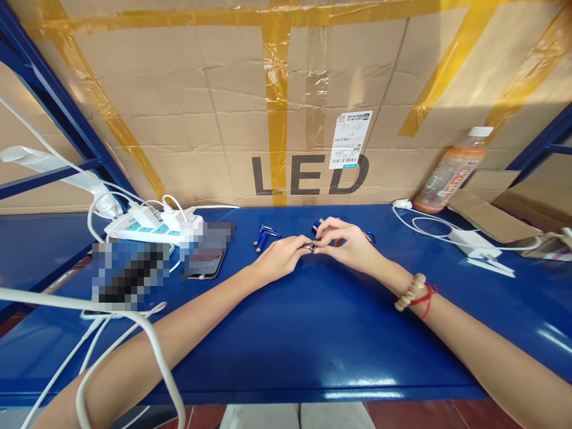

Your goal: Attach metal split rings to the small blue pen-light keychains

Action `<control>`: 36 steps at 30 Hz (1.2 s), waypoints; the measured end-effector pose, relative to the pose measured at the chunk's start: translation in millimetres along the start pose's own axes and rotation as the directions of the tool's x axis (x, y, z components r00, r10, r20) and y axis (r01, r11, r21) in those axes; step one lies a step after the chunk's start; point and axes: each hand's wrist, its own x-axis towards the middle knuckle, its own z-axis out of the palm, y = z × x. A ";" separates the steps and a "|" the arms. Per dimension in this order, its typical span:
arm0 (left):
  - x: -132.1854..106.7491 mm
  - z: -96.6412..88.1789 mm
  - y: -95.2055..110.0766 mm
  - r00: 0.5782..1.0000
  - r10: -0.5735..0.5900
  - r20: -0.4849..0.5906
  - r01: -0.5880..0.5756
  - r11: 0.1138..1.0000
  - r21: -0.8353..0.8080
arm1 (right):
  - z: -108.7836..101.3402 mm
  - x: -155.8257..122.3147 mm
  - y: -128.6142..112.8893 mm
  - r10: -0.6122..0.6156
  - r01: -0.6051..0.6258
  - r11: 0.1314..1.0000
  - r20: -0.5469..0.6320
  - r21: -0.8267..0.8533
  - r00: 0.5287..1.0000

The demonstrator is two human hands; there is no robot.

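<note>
My left hand [279, 257] and my right hand [354, 245] meet above the middle of the blue tabletop [295, 333]. Between their fingertips is a small silvery metal piece [310, 246], pinched from both sides; its exact kind is too small to make out. Left of it, several short blue cylinders [261, 242] with metallic parts lie on the table, close beyond my left hand. More blue pieces [318, 225] are partly hidden behind my right hand, and a blue loop-shaped piece [370, 238] shows at its right side.
A taped cardboard box [236, 107] forms the back wall. At left are a power strip [134, 228] with plugs, a phone [217, 262] and white cables [156, 339] crossing near my left forearm. An orange drink bottle [453, 173] and a white charger [474, 244] sit at right.
</note>
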 end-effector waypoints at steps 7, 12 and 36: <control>-1.5 1.3 -1.2 0.998 0.011 -0.065 -0.011 1.000 0.003 | 7.8 0.1 -8.6 0.047 -0.044 0.998 -0.073 0.038 0.996; -1.1 2.2 -1.2 0.994 -0.009 -0.105 0.011 1.000 0.024 | 11.5 -1.0 -10.2 0.095 -0.093 0.995 -0.100 0.024 0.990; 3.3 1.8 4.3 0.990 -0.114 -0.078 0.120 0.990 0.078 | 4.2 3.1 3.2 0.122 -0.120 0.992 -0.051 0.045 0.991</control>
